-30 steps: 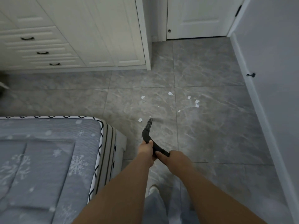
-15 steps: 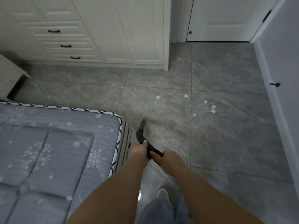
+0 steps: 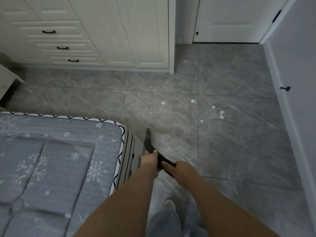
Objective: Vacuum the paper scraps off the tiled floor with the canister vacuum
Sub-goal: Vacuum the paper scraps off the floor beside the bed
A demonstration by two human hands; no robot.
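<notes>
Tiled floor (image 3: pixel 230 151): both hands, left (image 3: pixel 150 160) and right (image 3: pixel 179 170), clamped on wand (image 3: pixel 150 146); sweep nozzle low toward scraps (image 3: pixel 221 114) near right wall.

Open floor (image 3: pixel 230 142) ahead — bed (image 3: pixel 59 159) crowds left.

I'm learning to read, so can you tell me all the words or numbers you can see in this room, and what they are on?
There are none to read.
The black vacuum nozzle, held by the left hand and right hand, shows no label.
The paper scraps on the tiled floor look blank.
The bed cover has only snowflake patterns.
The drawers carry only handles.
</notes>
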